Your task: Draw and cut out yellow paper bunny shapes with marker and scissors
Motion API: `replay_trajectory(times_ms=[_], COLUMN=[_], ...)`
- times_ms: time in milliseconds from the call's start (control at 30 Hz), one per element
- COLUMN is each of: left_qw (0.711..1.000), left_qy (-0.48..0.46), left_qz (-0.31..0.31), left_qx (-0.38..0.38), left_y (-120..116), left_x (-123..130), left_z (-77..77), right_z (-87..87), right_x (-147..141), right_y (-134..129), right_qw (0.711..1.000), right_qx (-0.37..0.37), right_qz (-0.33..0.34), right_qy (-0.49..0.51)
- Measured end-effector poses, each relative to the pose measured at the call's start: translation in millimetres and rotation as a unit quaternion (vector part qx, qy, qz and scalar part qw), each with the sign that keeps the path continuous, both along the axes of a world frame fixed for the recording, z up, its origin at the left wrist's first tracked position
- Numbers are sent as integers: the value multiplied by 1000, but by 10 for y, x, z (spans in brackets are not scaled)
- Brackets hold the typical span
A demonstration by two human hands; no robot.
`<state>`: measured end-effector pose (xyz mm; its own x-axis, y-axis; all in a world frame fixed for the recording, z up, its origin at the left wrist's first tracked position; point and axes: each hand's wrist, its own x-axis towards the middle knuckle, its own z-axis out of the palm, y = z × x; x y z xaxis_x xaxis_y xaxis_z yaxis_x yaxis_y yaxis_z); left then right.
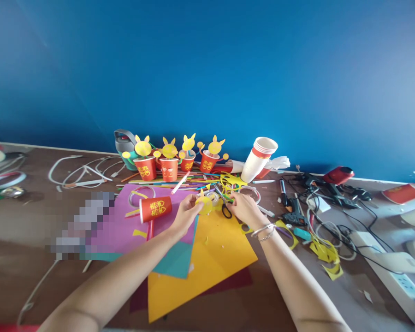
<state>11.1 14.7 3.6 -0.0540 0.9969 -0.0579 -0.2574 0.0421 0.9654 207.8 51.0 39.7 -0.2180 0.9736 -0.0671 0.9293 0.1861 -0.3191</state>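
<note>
My left hand (186, 212) pinches a round yellow paper cutout (204, 205) with a pointed ear at its top. To the right of it, my right hand (245, 208) has its fingers drawn together over a small greenish bit that I cannot make out. Scissors (226, 211) with dark handles lie just left of the right fingers. Beneath both hands are an orange paper sheet (210, 258) and a purple sheet (114, 226). A red paper cup (155, 209) lies on its side left of my left hand.
Several red cups with yellow eared faces (169, 150) stand along the wall. A stack of white cups (257, 161) leans right of them. Colored sticks (193, 177) lie before the cups. Glue guns (293, 212), cables, yellow scraps (325, 251) and a power strip (390, 267) crowd the right.
</note>
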Motion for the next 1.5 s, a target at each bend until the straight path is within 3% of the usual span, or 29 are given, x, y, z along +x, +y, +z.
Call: replay_trajectory(times_ms=[133,300,467,600,667,800,1000,1267,1500], left_qw=[1000,1000,1000,1000,1000,1000,997,981,988], left_qy=[17,24,19,9,1,-18,-74,-179,-136], left_qz=[-5,-8,-17,-10,-1,4,4,-13,-46], left_qx=[-11,-11,-6,4,0,-3,-20,-69,-51], left_y=[-14,-23,-19,-8,-1,15,31,47,9], left_x=[-1,-7,-7,-8,-11,-22,-43,-68,-39], left_z=[-2,21,28,28,24,-10,-31,26,39], right_z=[-7,-3,18,-15,-51,-124,-132,-229,-370], right_x=[-153,-210,-42,82,90,-8,-197,-252,-348], right_y=[-139,-189,-80,27,65,83,-1,-30,-52], right_qw=[994,991,999,994,973,894,821,795,787], right_qx=[-9,-14,-14,-20,-40,-104,-184,-205,-160], right_qz=[9,8,22,17,20,63,115,135,146], right_qy=[-107,-131,-40,110,227,431,527,554,577])
